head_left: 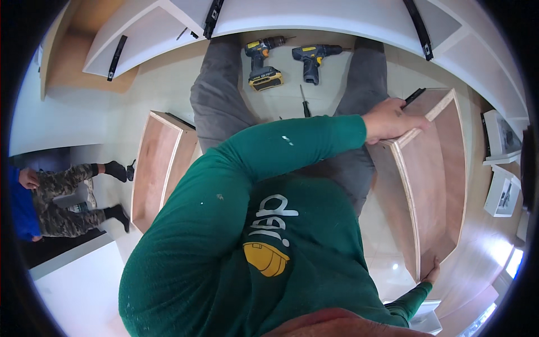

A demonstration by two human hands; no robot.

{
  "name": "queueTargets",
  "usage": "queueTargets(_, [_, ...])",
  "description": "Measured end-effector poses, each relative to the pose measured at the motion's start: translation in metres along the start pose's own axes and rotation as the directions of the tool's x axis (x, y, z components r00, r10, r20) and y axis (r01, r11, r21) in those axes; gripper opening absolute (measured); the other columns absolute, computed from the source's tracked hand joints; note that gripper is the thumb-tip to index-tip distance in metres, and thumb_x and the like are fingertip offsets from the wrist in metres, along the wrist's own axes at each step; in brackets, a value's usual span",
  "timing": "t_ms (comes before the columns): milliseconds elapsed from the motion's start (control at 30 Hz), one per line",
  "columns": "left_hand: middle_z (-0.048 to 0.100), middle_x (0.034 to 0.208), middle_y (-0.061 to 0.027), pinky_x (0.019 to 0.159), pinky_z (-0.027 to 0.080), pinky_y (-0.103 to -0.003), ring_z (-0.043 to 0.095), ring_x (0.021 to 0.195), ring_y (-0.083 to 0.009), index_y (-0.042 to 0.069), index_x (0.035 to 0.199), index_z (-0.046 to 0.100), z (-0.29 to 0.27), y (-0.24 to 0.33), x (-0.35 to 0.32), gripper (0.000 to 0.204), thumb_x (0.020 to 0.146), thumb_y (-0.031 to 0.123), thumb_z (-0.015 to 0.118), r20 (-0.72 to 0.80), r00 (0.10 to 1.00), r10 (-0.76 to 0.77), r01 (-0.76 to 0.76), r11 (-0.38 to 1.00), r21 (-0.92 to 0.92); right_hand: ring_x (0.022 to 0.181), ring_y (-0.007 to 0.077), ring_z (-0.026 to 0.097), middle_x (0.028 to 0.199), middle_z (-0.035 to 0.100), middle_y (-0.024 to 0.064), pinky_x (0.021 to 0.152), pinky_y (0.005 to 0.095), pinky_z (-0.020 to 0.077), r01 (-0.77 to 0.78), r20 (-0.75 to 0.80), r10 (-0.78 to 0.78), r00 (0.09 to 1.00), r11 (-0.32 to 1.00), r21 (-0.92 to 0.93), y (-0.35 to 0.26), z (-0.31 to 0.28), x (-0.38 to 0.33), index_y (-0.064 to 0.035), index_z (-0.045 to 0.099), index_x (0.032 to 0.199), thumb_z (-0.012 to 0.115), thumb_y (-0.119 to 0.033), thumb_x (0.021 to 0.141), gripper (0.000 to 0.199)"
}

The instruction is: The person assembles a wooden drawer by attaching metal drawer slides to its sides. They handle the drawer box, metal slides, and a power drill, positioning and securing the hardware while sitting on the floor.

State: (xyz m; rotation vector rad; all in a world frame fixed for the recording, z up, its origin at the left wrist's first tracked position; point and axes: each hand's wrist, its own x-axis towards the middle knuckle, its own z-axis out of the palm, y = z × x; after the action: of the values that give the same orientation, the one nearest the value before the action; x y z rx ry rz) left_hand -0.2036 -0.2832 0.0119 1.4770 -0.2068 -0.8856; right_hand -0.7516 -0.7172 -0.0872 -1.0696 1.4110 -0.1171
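A wooden drawer box (435,185) with pale rims and a reddish-brown inside stands on the floor at my right. My left arm, in a green sleeve, reaches across my body. My left hand (393,121) is closed over the drawer's far corner, its thumb on the rim. At the near end, my right hand (432,271) grips the drawer's lower corner; only part of that hand shows. A black drawer slide (414,96) sits beside the far corner, close to my left fingers.
Between my legs lie a yellow-and-black drill (263,67), a smaller drill (312,59) and a screwdriver (305,104). Another wooden drawer (154,163) stands left. Ahead is a white cabinet (314,17) with black slides. A person in camouflage trousers (67,227) sits far left.
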Motion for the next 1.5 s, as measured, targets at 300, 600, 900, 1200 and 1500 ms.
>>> queueTargets(300, [0.048,0.144,-0.0311,0.109,0.044,-0.035,0.05,0.134,-0.0364,-0.017,0.148,0.035,0.039,0.008,0.01,0.12,0.07,0.061,0.082,0.066,0.992,-0.108,0.1,0.989,0.113,0.107,0.0312,0.069,0.125,0.067,0.0188,0.092,0.0407,0.0586,-0.02,-0.235,-0.014,0.972,0.99,-0.143,0.025,-0.04,-0.022,0.008,0.054,0.137,0.063,-0.039,0.099,0.061])
queueTargets(600, [0.061,0.131,-0.0262,0.101,0.049,-0.033,0.063,0.118,-0.0301,-0.016,0.142,0.045,-0.002,0.004,-0.042,0.102,0.082,0.06,0.078,-0.037,0.993,0.113,-0.104,0.975,0.199,0.104,0.0328,0.068,0.125,0.065,0.0203,0.089,0.0446,0.0595,0.096,-0.218,-0.138,0.966,0.977,-0.193,0.003,-0.001,-0.005,0.0098,0.052,0.138,0.065,-0.039,0.099,0.064])
queueTargets(900, [0.066,0.113,-0.0108,0.084,0.045,-0.031,0.055,0.095,-0.0168,0.0,0.129,0.067,-0.045,0.016,-0.079,0.069,0.097,0.06,0.056,0.063,0.997,-0.046,0.054,0.989,-0.139,0.1,0.0302,0.069,0.118,0.067,0.0169,0.087,0.043,0.0591,0.119,-0.234,-0.198,0.952,0.942,-0.313,-0.02,0.035,0.02,0.0059,0.056,0.133,0.07,-0.035,0.096,0.057])
queueTargets(1200, [0.06,0.113,-0.0092,0.084,0.045,-0.031,0.053,0.096,-0.0181,0.006,0.128,0.071,-0.056,0.003,-0.068,0.067,0.096,0.064,0.056,0.033,0.983,-0.182,0.185,0.977,-0.108,0.098,0.0274,0.067,0.115,0.067,0.0147,0.083,0.0423,0.0574,0.083,-0.253,-0.141,0.957,0.97,-0.227,-0.024,0.044,0.03,0.0048,0.059,0.13,0.075,-0.035,0.092,0.058])
queueTargets(1500, [0.067,0.109,-0.0066,0.075,0.046,-0.025,0.057,0.084,-0.0124,0.006,0.124,0.073,-0.068,-0.007,-0.067,0.055,0.098,0.054,0.06,0.007,0.983,-0.181,0.18,0.972,-0.151,0.102,0.0303,0.067,0.122,0.067,0.0139,0.088,0.0449,0.0578,0.078,-0.208,-0.134,0.969,0.964,-0.256,-0.02,0.056,0.045,0.0009,0.06,0.132,0.074,-0.039,0.093,0.057])
